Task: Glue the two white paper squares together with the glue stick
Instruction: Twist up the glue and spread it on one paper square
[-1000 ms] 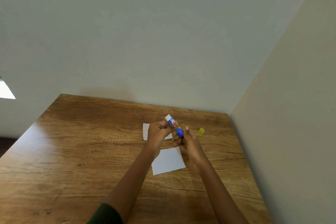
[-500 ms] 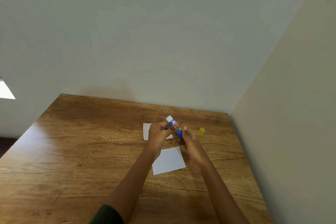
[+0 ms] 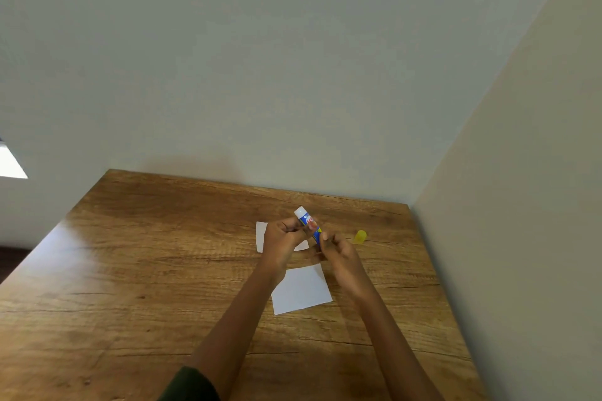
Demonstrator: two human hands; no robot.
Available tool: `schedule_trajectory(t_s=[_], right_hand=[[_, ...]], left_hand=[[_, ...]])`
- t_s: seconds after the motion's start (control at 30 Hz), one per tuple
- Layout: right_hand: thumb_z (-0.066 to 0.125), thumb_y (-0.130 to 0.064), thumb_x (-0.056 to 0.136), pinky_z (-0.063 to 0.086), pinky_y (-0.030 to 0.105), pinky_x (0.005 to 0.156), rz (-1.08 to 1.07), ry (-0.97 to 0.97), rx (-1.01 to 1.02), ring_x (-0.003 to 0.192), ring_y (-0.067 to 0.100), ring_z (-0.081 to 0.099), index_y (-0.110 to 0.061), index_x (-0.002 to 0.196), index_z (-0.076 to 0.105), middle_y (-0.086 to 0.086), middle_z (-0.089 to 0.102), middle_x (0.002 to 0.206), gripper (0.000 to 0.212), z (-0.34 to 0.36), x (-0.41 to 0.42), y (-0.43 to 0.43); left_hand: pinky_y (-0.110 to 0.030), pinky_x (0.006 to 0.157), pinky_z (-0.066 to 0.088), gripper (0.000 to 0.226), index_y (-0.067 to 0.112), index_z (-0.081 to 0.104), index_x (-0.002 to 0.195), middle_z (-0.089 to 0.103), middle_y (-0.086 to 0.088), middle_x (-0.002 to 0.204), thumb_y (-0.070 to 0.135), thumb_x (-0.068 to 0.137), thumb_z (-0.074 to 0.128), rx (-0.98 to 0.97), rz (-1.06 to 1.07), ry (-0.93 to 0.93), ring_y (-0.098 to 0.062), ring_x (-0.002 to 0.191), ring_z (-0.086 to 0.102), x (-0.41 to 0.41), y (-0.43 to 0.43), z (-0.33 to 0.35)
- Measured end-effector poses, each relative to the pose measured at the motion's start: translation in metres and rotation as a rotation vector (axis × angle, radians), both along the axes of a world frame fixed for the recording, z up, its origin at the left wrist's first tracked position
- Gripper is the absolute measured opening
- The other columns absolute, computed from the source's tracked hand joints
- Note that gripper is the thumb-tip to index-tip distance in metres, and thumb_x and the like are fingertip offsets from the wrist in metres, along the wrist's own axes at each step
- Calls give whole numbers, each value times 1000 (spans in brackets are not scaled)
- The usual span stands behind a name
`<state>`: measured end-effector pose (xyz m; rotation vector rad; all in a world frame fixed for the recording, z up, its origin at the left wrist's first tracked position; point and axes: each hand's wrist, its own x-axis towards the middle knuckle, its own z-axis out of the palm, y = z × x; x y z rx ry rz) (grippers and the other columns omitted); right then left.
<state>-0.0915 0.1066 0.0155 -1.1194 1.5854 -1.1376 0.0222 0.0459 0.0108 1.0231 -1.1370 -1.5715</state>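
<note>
Stick tipped up a bit; not much else moved. L hand pinches its middle and R hand pinches its bottom end, up above the far square and near square. Twisting too far may push out too much glue & snap it. Cap could roll off the worktop.
</note>
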Motion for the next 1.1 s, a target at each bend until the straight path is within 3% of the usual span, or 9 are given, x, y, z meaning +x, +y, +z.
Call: schedule_trajectory(t_s=[0.1, 0.27, 0.43, 0.53, 0.67, 0.77, 0.93, 1.0, 1.1], right_hand=[[49, -31, 95, 49, 30, 77, -39, 18, -54, 78, 12, 65, -7, 97, 60, 2, 69, 83, 27, 1, 0, -1], [26, -43, 99, 45, 32, 87, -32, -77, 73, 70, 14, 62, -6, 93, 64, 3, 64, 67, 54, 1, -2, -3], [46, -36, 95, 48, 17, 71, -27, -60, 4, 86, 11, 65, -12, 111, 58, 5, 70, 97, 31, 1, -1, 0], [55, -30, 92, 46, 20, 72, -23, -27, -48, 81, 8, 65, -8, 106, 60, 5, 71, 92, 27, 3, -1, -1], [37, -36, 98, 44, 21, 75, -38, -105, 33, 74, 11, 61, -5, 101, 64, -1, 65, 74, 42, 1, -1, -3], [32, -42, 98, 46, 24, 78, -15, -170, 49, 73, 12, 61, -4, 104, 64, 0, 65, 73, 50, 2, -2, -2], [58, -24, 91, 50, 28, 83, -41, -117, -52, 90, 15, 65, -15, 108, 59, 7, 70, 97, 20, 0, 1, -4], [60, -18, 90, 52, 24, 78, -88, -134, -102, 85, 14, 65, -8, 106, 60, 10, 70, 93, 19, 1, 2, -3], [45, -29, 97, 50, 22, 73, -100, -188, -72, 68, 10, 61, -3, 96, 64, 4, 66, 75, 32, 4, 2, -3]], left_hand=[[-21, 79, 51, 13, 13, 74, 91, 74, -8, 94, 17, 79, 71, -5, -7, 3, -13, 90, 68, 0, -1, 1], [-7, 66, 49, 14, 11, 73, 90, 74, -9, 91, 18, 78, 72, -28, -31, 8, -4, 80, 68, -2, 0, 3], [-8, 68, 50, 14, 9, 73, 93, 73, -4, 91, 12, 79, 70, -15, 2, 7, -9, 86, 67, -1, -3, 2], [-11, 72, 51, 17, 7, 72, 96, 73, -6, 94, 9, 79, 70, -22, -3, 2, -12, 89, 68, 0, -4, 2], [-12, 72, 51, 21, 4, 72, 97, 73, -8, 94, 14, 79, 71, -36, -2, -1, -9, 85, 68, 0, -4, 3], [-10, 69, 50, 19, 7, 73, 96, 74, -5, 92, 15, 79, 71, -40, -10, -5, -4, 82, 68, -1, -3, 4], [-8, 66, 50, 20, 5, 71, 100, 72, -2, 90, 10, 81, 68, -34, 9, 14, -1, 79, 68, -1, -3, 5], [-8, 67, 50, 19, 7, 71, 99, 72, -2, 91, 10, 80, 68, -39, 13, 13, -4, 82, 67, -1, -3, 7], [-11, 71, 51, 18, 7, 72, 97, 73, -4, 92, 11, 80, 69, -54, -12, 4, -4, 82, 68, -1, -5, 8]])
